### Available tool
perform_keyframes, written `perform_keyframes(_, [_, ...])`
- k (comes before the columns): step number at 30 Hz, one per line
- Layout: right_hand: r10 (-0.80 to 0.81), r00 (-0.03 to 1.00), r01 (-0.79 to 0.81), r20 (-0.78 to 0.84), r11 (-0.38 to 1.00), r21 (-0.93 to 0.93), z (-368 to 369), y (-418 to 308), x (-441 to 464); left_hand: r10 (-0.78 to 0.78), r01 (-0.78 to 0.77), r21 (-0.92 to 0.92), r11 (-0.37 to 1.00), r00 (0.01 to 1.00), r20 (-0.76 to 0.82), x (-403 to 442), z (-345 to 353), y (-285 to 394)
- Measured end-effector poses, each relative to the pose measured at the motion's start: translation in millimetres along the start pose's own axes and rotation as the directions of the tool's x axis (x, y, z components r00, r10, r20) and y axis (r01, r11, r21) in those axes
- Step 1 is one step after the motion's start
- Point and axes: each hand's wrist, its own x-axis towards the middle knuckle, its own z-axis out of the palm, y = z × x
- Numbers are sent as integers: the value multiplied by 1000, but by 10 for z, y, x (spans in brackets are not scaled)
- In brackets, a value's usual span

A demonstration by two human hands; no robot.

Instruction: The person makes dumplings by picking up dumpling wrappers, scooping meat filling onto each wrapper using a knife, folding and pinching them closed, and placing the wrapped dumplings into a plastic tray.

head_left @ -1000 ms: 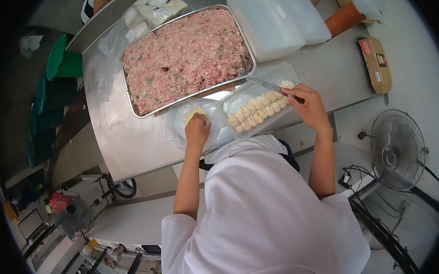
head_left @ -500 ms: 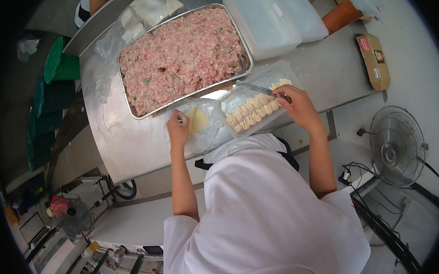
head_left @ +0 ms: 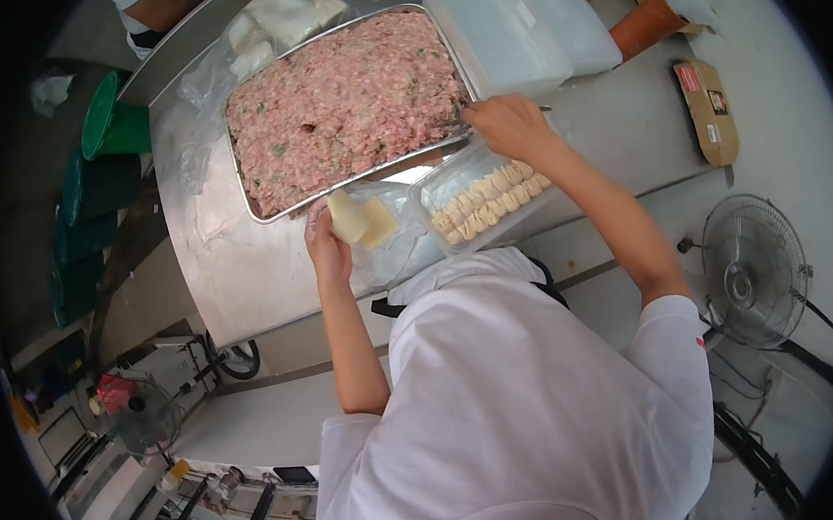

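My left hand [head_left: 326, 249] holds up a thin pale dumpling wrapper [head_left: 345, 217] by its edge. Just right of it, more yellowish wrappers [head_left: 381, 226] lie on a plastic sheet. With fingers closed, my right hand [head_left: 511, 126] grips a flat metal spatula [head_left: 547, 108], mostly hidden by the hand; its tip meets the minced meat at the right end. The pink minced meat [head_left: 345, 105], flecked with green, fills a large metal tray [head_left: 316, 198]. Below my right hand, a clear plastic container [head_left: 421, 215] holds two rows of folded dumplings [head_left: 490, 203].
Behind the tray are bagged white blocks [head_left: 285, 19]. Translucent plastic bins [head_left: 518, 42] stand at the back right, near a flattened cardboard box [head_left: 707, 112]. Green buckets [head_left: 118, 124] line the left. A fan [head_left: 754, 268] is at the right, and another person's arm [head_left: 156, 9] shows top left.
My right hand has moved from above the dumplings up and left to the tray's right end with the spatula. My left hand now holds a raised wrapper.
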Motion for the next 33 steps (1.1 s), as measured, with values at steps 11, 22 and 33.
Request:
perform_keyframes(11, [-39,987,6,159,979,204,-9,130,237,-88,115,-183,976,985,148,-89,64,-224])
perform_keyframes(22, [97,941,-328,323,484,811,177,449,-70,-158,171,-108,979,981,115,45,430,-195])
perform_keyframes(33, [291,940,-124,-179,778,616,40,-540,-556,-224,290,-315,904,947,230,83,1484,-50])
